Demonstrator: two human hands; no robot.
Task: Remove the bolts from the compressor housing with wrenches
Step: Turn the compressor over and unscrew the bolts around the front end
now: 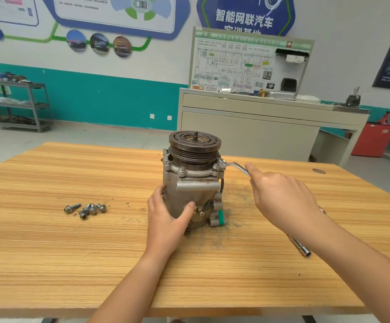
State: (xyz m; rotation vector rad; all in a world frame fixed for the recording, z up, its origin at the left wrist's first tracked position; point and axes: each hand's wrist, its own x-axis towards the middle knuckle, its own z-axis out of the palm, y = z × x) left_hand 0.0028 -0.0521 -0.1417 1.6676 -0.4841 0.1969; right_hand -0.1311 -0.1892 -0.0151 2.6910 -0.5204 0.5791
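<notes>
Steel wrench [235, 165] engaged at flange [196, 174] right edge, right hand [282, 201] curled round its handle. Left hand [166, 217] clasps compressor [189, 190], upright on table [73, 252] centre. Likely mid-loosening: next swing needs it braced, several bolts [181, 170] remain

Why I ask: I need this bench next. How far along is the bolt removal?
Done: about five loose bolts lie on the table, left of the compressor housing. In hand: the left hand steadies the housing while the right hand holds a wrench set at the right of the flange. Left: several flange bolts not yet out.
</notes>
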